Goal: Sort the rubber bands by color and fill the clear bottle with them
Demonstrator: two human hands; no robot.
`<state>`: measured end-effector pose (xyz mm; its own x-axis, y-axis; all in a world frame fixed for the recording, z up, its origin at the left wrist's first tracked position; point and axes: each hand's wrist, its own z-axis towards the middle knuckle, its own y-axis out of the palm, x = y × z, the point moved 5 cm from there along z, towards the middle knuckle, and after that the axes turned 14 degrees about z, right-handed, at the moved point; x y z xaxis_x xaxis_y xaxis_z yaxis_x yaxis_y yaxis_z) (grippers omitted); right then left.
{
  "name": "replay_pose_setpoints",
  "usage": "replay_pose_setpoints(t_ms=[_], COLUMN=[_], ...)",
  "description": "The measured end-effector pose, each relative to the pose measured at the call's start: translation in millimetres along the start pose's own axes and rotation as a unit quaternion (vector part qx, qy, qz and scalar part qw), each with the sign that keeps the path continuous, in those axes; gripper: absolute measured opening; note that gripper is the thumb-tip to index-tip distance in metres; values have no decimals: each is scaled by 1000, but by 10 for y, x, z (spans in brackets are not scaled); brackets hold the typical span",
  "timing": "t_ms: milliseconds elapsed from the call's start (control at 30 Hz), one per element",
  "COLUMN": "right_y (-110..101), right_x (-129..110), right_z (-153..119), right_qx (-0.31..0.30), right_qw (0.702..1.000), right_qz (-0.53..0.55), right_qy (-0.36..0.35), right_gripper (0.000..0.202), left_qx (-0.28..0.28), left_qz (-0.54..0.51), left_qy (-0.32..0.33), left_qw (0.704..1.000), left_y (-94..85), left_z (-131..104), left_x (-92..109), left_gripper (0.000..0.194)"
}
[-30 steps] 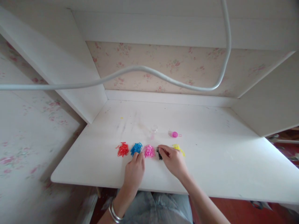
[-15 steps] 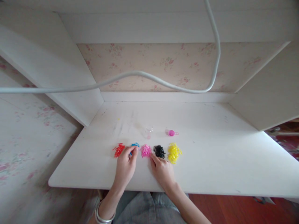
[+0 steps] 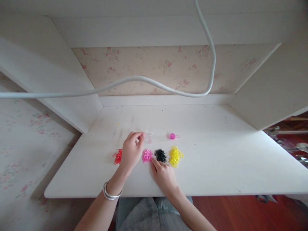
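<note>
My left hand (image 3: 132, 149) is raised over the desk near a small clear container (image 3: 149, 135), thumb and fingertips pinched together; anything between them is too small to make out. It covers the spot between the red pile (image 3: 118, 156) and the pink pile (image 3: 147, 155). My right hand (image 3: 163, 175) rests on the desk, its fingers closed together, with the index fingertip at the lower right edge of the pink pile. Just beyond its knuckles lies the black pile (image 3: 160, 155), and the yellow pile (image 3: 176, 156) is to the right.
A pink round piece with a small loop (image 3: 172, 136) lies behind the piles on the white desk (image 3: 216, 160). A white cable (image 3: 139, 78) hangs across the view in front. White side panels (image 3: 276, 77) flank the desk.
My left hand has moved up and away from the blue pile toward the clear container, and now hides the blue pile. My right hand stays by the pink pile. The view has shifted slightly.
</note>
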<state>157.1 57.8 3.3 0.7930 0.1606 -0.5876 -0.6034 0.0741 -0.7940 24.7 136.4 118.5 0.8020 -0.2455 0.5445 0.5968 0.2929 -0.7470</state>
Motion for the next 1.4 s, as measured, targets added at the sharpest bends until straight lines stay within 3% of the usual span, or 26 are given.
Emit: replay_pose_setpoints(t_ms=[167,400,633,733,833,967,1100,1233,1400], right_y=[4,2,-51,-55,-40,-7,17,26,-19], right_x=[15,36,-30,-38,-30,-6,35,53,74], right_z=[-3,-14,4,26,40,17,-24,-40,-29], right_qx=[7,11,22,34,35,18,7,1,21], right_qw=[1000,1000,999,999,999,1000,1000,999,989], right_qz=[5,11,22,12,4,8,14,50,143], right_qy=[-1,-5,14,30,35,13,-2,-1,34], right_gripper=[28,28,26,26,26,28,30,33,35], left_qx=[18,3,17,30,4,-52,-104,-128,-126], left_qz=[72,127,89,71,81,98,182,265,298], left_qy=[44,61,52,33,13,8,-4,-10,-3], left_qw=[996,990,995,997,997,994,978,956,946], left_y=[90,213,111,2,-22,96,275,401,478], left_z=[160,182,143,-22,-312,-751,-1056,-1157,-1123], left_x=[61,76,8,-54,-148,-307,-443,-498,-513], left_gripper=[23,25,26,26,25,25,24,24,25])
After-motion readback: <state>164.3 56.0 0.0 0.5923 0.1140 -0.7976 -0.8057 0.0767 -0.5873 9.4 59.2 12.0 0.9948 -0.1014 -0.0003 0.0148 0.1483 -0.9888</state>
